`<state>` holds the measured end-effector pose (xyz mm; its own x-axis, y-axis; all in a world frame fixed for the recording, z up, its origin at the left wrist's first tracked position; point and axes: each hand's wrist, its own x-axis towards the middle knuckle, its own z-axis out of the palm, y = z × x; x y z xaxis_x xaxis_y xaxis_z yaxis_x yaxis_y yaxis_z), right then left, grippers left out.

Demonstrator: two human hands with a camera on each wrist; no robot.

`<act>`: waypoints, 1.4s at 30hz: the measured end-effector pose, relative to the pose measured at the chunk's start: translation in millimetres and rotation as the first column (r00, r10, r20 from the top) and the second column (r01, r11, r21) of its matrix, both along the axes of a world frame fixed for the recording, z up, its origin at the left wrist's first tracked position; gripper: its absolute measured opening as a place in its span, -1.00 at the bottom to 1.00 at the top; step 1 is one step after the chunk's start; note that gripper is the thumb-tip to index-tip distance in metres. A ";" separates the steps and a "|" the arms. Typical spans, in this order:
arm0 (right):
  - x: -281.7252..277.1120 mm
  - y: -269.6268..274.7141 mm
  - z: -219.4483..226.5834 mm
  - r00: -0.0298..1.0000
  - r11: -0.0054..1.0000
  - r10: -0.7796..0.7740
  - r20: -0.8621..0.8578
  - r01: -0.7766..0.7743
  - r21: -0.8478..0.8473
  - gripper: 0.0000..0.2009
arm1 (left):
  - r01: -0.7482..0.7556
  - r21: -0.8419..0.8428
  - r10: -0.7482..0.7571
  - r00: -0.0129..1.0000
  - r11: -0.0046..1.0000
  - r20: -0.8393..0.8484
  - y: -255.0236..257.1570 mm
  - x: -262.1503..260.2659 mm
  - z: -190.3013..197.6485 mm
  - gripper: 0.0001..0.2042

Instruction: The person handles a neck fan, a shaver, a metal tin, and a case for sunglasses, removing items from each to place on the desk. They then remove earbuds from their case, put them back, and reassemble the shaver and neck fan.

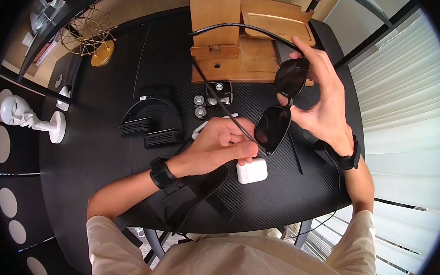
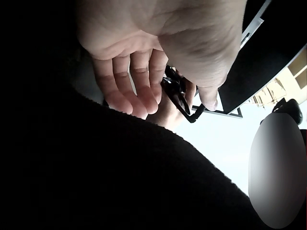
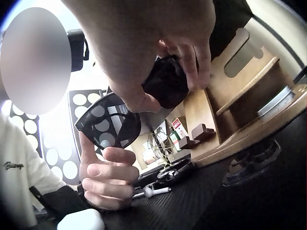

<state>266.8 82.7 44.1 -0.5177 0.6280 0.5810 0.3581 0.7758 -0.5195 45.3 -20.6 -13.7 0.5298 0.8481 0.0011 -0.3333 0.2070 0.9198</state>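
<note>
A pair of black sunglasses (image 1: 272,130) is held over the desk between both hands, arms unfolded and dark lenses toward the right. My right hand (image 1: 326,104) grips the frame, its thumb by the bridge and its fingers at the upper lens. With my left hand (image 1: 215,146) I pinch the lower corner, where the arm meets the frame, thumb on the near side. The other left fingers (image 2: 122,103) curl loosely in the left wrist view. Just below that hand sits a white earbud case (image 1: 252,171). In the right wrist view, a see-through lens (image 3: 108,120) stands above the left fingers.
A wooden desk organizer (image 1: 261,60) stands at the back. Before it are a small black-and-silver device (image 1: 219,93) and two round silver pieces (image 1: 199,106). A curved black strap-like object (image 1: 163,138) lies left. Farther left are a white figurine (image 1: 57,127) and a gold wire ornament (image 1: 102,54).
</note>
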 end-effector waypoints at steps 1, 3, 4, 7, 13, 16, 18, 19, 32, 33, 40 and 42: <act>-0.2 -0.3 0.3 1.000 1.000 0.001 0.000 -0.001 0.000 -0.17 | -0.001 0.000 0.001 1.000 1.000 0.000 0.1 0.7 -1.2 -0.72; -0.4 -1.5 1.4 1.000 1.000 0.007 0.020 -0.007 0.007 -0.19 | -0.025 -0.056 0.025 1.000 0.998 -0.001 0.7 2.4 -3.2 -0.77; -1.0 -3.1 0.9 1.000 1.000 0.007 0.021 -0.007 0.006 -0.19 | -0.025 -0.056 0.025 1.000 0.998 -0.001 0.3 2.7 -4.5 -0.77; -3.3 -8.2 0.6 0.997 0.996 0.045 0.063 -0.049 0.070 -0.23 | 0.002 -0.024 -0.005 0.991 1.000 -0.135 -0.8 1.5 -8.0 -0.75; -2.0 -7.8 4.2 0.997 0.999 0.028 0.074 -0.031 0.039 -0.27 | 0.053 -0.198 -0.019 0.985 0.979 0.170 2.7 -5.5 -18.8 -0.62; -2.3 -8.2 3.5 0.997 0.999 0.029 0.065 -0.031 0.028 -0.27 | 0.073 -0.112 -0.046 0.972 0.991 0.229 1.1 -3.7 -14.7 -0.53; -1.7 -8.8 0.1 0.997 0.999 0.048 0.058 -0.048 0.004 -0.22 | 0.023 -0.092 -0.017 0.998 0.995 0.062 -1.3 -0.2 -3.7 -0.73; -2.0 -10.3 1.0 0.997 0.999 0.048 0.058 -0.048 0.004 -0.22 | 0.023 -0.092 -0.017 0.998 0.995 0.062 -1.6 1.0 -2.8 -0.73; -4.5 -22.2 6.8 0.980 0.976 0.160 0.117 -0.175 0.132 -0.23 | 0.013 -0.004 -0.014 0.985 1.000 -0.170 -3.5 7.9 8.5 -0.78; -4.8 -22.3 6.6 0.971 0.967 0.191 0.141 -0.210 0.143 -0.23 | -0.008 0.047 0.016 0.982 0.999 -0.188 -3.8 8.7 9.7 -0.76; -3.7 -18.5 0.3 0.927 0.920 0.204 0.316 -0.292 0.262 -0.55 | 0.050 0.007 -0.049 0.987 0.999 -0.156 -2.5 2.8 -2.8 -0.77; -2.4 -16.4 -1.1 0.921 0.912 0.176 0.348 -0.286 0.295 -0.54 | -0.047 -0.113 0.050 0.998 0.992 0.027 -4.8 7.5 -1.0 -0.80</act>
<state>264.3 66.3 43.0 -0.8103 0.2658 0.5223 0.2461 0.9632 -0.1083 52.8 -25.4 -14.7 0.4889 0.8686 -0.0807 -0.3721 0.2914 0.8813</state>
